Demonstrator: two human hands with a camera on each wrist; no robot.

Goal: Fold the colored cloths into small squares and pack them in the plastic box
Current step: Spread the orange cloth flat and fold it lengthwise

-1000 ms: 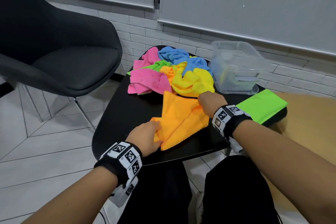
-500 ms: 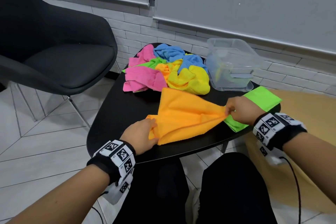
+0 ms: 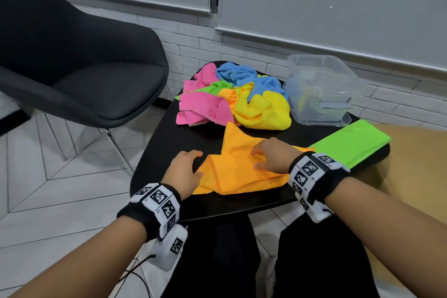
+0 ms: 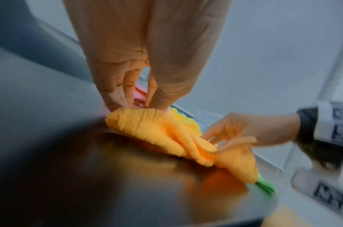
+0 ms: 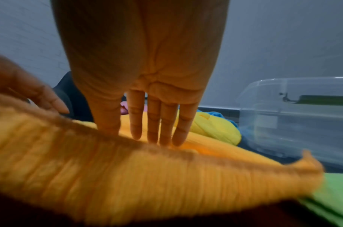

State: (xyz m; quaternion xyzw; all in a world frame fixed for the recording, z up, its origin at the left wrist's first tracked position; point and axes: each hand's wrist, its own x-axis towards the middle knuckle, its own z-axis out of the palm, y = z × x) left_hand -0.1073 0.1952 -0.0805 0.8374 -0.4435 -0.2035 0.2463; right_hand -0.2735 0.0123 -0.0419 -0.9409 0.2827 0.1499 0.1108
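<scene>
An orange cloth (image 3: 242,169) lies partly folded on the near part of the black table (image 3: 164,164). My left hand (image 3: 191,164) pinches its left corner between fingers and thumb, shown close up in the left wrist view (image 4: 139,104). My right hand (image 3: 263,155) rests on the middle of the cloth with straight, spread fingers (image 5: 155,138). A heap of pink, blue, green, orange and yellow cloths (image 3: 229,99) sits behind. The clear plastic box (image 3: 321,94) stands at the back right with something folded inside.
A flat green folded cloth (image 3: 350,143) lies on the table's right edge, partly under the orange one. A dark chair (image 3: 84,75) stands to the left. My legs are under the near table edge. A white brick wall runs behind.
My right hand let go of the cloth's right corner, moved back left and now lies flat on it. The stretched cloth has settled into a fold. My left hand stayed at the left corner.
</scene>
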